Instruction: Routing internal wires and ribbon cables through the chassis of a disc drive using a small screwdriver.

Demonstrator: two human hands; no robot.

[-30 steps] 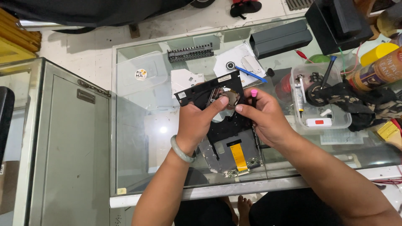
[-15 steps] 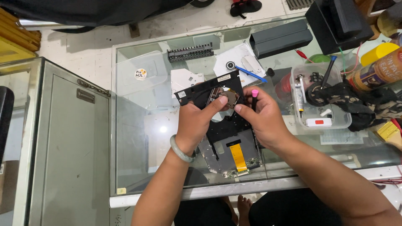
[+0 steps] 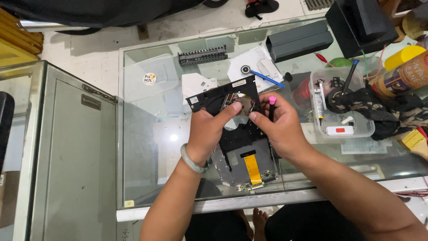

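Note:
A black optical drive tray (image 3: 217, 98), taken apart, is lifted over a glass table (image 3: 147, 147). My left hand (image 3: 206, 130), with a pale green bangle on the wrist, grips its left side, thumb on the round centre part. My right hand (image 3: 278, 129) pinches the centre of the drive with thumb and forefinger and also carries a small tool with a pink tip (image 3: 271, 107). Under the hands lies the drive's metal base (image 3: 244, 167) with an orange flat cable (image 3: 253, 168).
On the glass lie a black toothed strip (image 3: 203, 56), white cover plates (image 3: 254, 67), a blue pen (image 3: 266, 78), a grey box (image 3: 298, 41) and a clear plastic tub of small parts (image 3: 341, 105). Cluttered bottles and cloth sit at the right. A glass cabinet (image 3: 67, 147) stands left.
Both hands keep working on the drive's centre; the right hand has shifted slightly and the pink-tipped tool stands a little more upright. The drive stays in place.

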